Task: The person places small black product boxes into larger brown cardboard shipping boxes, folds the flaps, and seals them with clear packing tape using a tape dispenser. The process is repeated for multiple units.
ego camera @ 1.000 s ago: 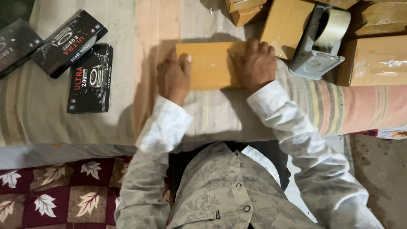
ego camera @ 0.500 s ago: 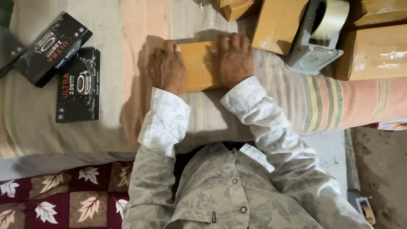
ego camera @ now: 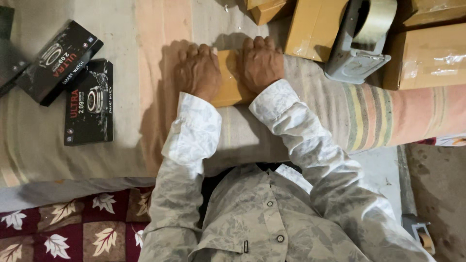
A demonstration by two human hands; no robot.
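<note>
Left hand [ego camera: 198,72] and right hand [ego camera: 262,63] lie palm-down, fingers together, apparently pressing the small flat tan cardboard box [ego camera: 230,80] onto striped bedding [ego camera: 340,111].

Matt cardboard box [ego camera: 229,80] on woven cloth [ego camera: 121,145]

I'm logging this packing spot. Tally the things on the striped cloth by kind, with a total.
Black product boxes: 2, and; a third dark edge at far left is unclear.
Brown cardboard boxes: 5, one under the left hand and right hand.
Tape dispenser: 1.
Total: 8.
</note>
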